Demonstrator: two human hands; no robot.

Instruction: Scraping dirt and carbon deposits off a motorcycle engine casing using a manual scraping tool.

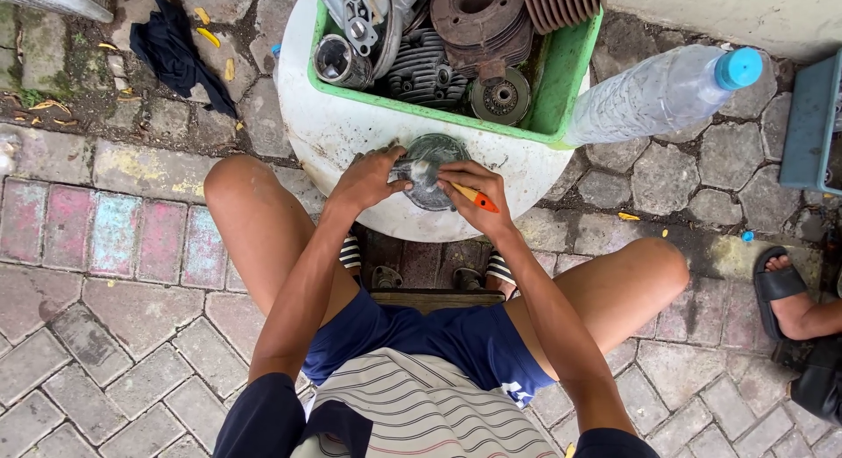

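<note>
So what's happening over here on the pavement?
A person sits over a white round stand on the paving stones. Their left hand steadies a round grey metal part on it, while the right hand holds an orange-handled tool against that part. Behind it a green tray holds more rusty and grey engine parts, and a clear plastic bottle with a blue cap lies tilted beside the tray. Someone else's sandalled foot shows at the right.

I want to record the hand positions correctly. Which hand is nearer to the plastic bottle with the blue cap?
The right hand. It holds an orange tool on the round metal part, on the side toward the plastic bottle. The left hand grips the part's far side.
</note>
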